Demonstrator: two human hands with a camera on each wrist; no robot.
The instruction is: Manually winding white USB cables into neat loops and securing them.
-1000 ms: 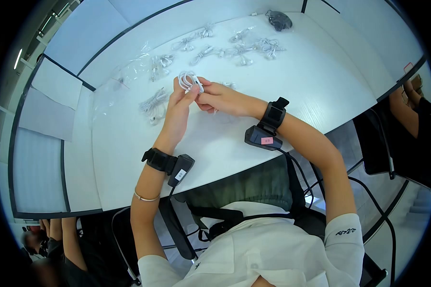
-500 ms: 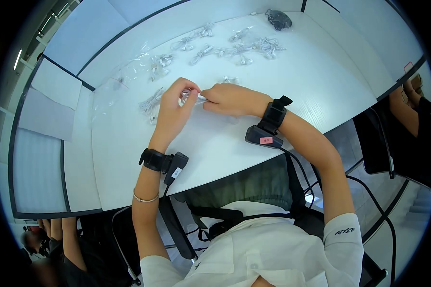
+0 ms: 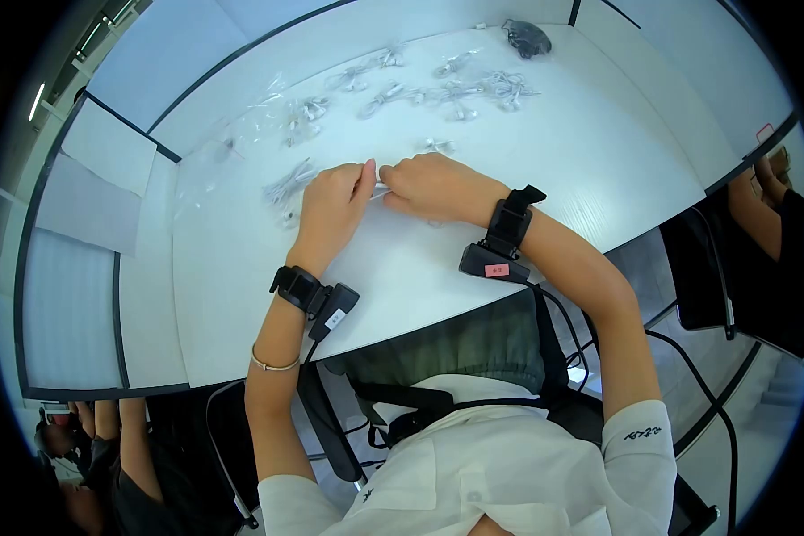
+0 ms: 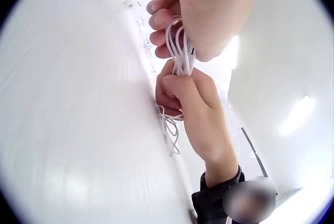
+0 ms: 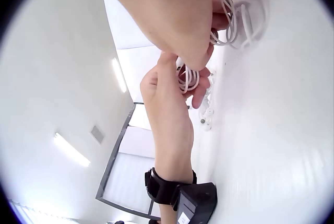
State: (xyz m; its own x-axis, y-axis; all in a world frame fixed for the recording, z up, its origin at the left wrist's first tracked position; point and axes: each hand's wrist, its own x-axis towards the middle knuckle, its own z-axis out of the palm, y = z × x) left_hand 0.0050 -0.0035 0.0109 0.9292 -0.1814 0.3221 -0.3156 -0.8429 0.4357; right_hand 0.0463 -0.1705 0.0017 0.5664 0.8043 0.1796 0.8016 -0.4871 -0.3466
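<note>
Bent fingers of the left hand (image 3: 332, 204) curl round a coiled white cable (image 4: 176, 51), whose loops show between both hands in the left wrist view. Close to its right, the right hand (image 3: 447, 189) pinches the same coil by one end. More thin white loops (image 5: 230, 25) hang out beyond the right hand's fingers in the right wrist view. From the head, both hands appear back up and hide most of the cable; only a short white piece (image 3: 380, 190) shows in the narrow gap between them.
Several bundled white cables (image 3: 509, 87) lie across the back of the white table (image 3: 598, 134), one bundle (image 3: 288, 183) just left of the left hand. Clear plastic bags (image 3: 214, 156) lie at the left. A dark wrapped item (image 3: 528, 39) sits at the back edge.
The left hand has turned so its back faces up, and the coil that stood in view above the fingers is now mostly hidden. The right hand has shifted right and levelled out.
</note>
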